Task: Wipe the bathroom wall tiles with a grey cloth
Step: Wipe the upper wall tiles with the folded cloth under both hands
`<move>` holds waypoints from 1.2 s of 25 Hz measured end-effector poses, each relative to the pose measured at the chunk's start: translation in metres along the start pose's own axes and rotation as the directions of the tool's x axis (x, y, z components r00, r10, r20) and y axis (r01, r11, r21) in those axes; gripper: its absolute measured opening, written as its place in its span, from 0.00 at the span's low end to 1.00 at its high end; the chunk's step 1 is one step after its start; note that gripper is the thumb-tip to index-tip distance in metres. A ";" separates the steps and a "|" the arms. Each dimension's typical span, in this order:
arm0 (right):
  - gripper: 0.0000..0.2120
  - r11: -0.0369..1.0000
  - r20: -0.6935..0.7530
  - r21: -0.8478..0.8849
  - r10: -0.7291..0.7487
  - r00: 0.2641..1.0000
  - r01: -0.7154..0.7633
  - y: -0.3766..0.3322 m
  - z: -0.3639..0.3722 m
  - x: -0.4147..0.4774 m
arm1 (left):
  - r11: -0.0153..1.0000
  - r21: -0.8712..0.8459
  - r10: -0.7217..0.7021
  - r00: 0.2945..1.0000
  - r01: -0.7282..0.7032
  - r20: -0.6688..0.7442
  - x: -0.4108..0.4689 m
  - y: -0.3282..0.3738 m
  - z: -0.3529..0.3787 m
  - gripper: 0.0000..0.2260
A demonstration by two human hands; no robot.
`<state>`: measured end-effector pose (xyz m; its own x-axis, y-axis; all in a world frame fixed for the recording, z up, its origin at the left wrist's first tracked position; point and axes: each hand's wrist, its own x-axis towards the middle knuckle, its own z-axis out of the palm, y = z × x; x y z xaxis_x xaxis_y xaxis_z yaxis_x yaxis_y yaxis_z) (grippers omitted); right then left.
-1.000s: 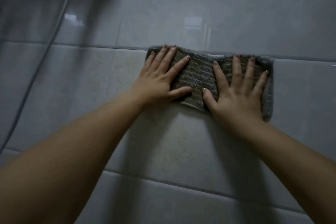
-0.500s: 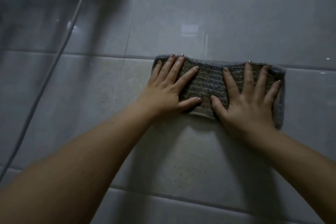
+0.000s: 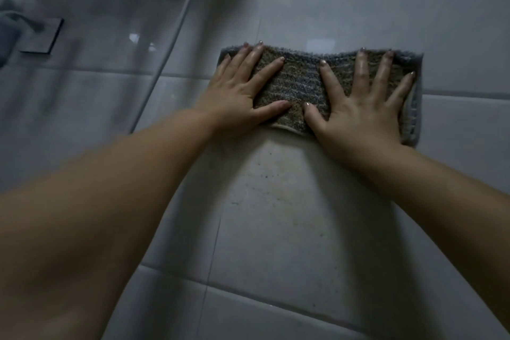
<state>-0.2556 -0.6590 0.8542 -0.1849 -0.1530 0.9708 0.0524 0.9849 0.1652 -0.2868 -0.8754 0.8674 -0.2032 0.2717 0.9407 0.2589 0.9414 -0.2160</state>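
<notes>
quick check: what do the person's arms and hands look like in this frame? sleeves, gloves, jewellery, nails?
Both forearms are bare: no sleeves in view. The left hand and right hand wear no gloves, and no rings, watch or bracelets show. Fingernails are short with a pale, slightly glossy look. No markings visible.

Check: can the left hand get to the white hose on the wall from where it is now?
Probably yes. The left hand lies flat on the grey cloth, holding nothing, and only bare tile separates it from the white hose to its left. It would have to lift off the cloth first.
</notes>
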 end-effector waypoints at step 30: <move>0.35 0.989 0.004 0.033 -0.146 0.989 0.146 -0.070 0.009 0.010 | 0.975 -0.054 -0.215 0.977 0.214 -0.017 -0.051 -0.054 0.008 0.36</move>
<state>-0.2703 -0.7289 0.8506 -0.1948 -0.2951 0.9354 -0.0074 0.9541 0.2995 -0.2975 -0.9383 0.8291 -0.2378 0.0597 0.9695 0.2604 0.9655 0.0044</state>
